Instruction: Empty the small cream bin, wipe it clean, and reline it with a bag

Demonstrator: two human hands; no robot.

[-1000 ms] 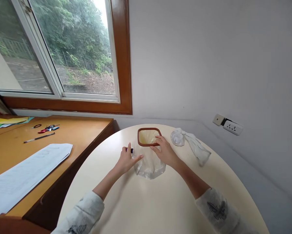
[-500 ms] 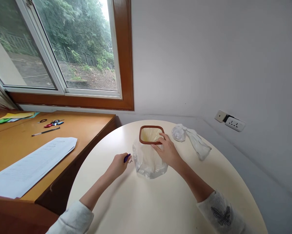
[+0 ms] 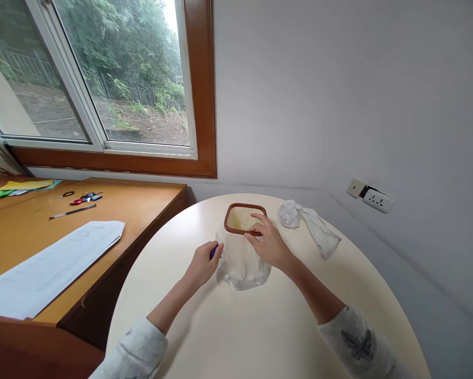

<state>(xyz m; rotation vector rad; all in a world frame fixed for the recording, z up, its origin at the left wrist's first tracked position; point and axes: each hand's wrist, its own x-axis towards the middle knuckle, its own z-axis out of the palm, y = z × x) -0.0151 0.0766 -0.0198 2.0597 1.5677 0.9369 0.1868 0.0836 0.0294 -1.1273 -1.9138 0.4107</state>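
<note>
A small trash bin [image 3: 236, 231] with a brown rounded-rectangle rim stands on the round cream table, and its inside looks pale yellow. A translucent white plastic bag [image 3: 244, 273] surrounds its lower body and spreads over the near side. My right hand [image 3: 274, 246] grips the rim at its near right corner, thumb outside and fingers reaching over the opening. In my closed left hand [image 3: 204, 264], a small purple object [image 3: 213, 252] shows between thumb and fingers; most of it is hidden, so its kind is unclear. That hand is at the bag's left side.
A knotted white plastic bag [image 3: 317, 226] lies on the round table [image 3: 284, 331] at the back right. On the wooden desk [image 3: 149, 202] at left are papers [image 3: 58, 268], a pen [image 3: 72, 211] and keys [image 3: 88, 197]. Wall sockets [image 3: 378, 200] sit at right.
My left hand has moved right and slightly up with the purple object, reaching the bag's left side. My right hand stays on the bin's rim; the bin has barely shifted.
</note>
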